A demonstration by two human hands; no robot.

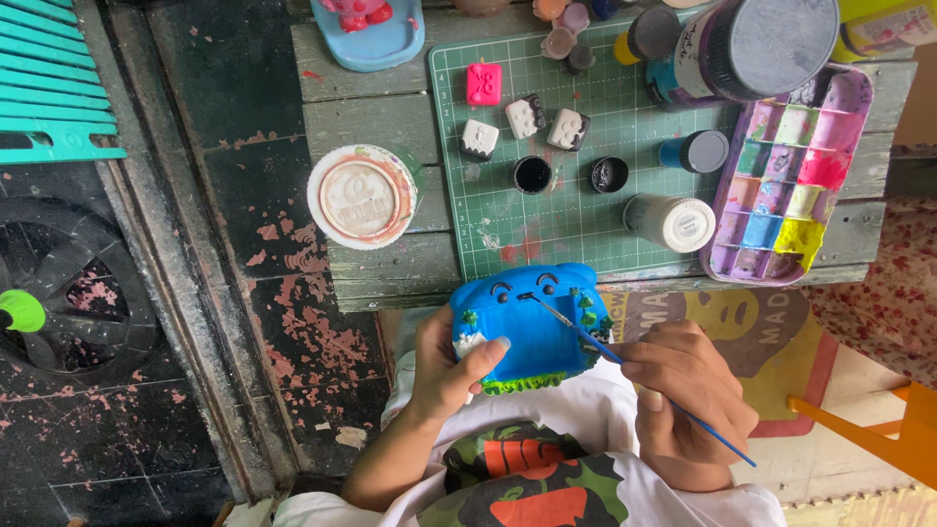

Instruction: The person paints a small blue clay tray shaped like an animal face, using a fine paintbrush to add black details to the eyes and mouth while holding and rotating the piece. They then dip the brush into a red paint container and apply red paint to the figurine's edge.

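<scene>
Left hand [451,366] grasps the blue bear-faced figure [528,327] at frame centre. Right hand [688,400] pinches a thin blue brush [625,363], tip on the figure's face. At 2 o'clock: paint palette [793,176], white-capped bottle [672,222] on green cutting mat [586,210]. Large jar [756,44] at 1 o'clock is cut off; its label is unreadable.

Head camera looks straight down, close above the lap

Weathered wooden table [381,263] — green cutting mat [586,210], round lidded tub [362,196], paint palette [793,176]
</scene>
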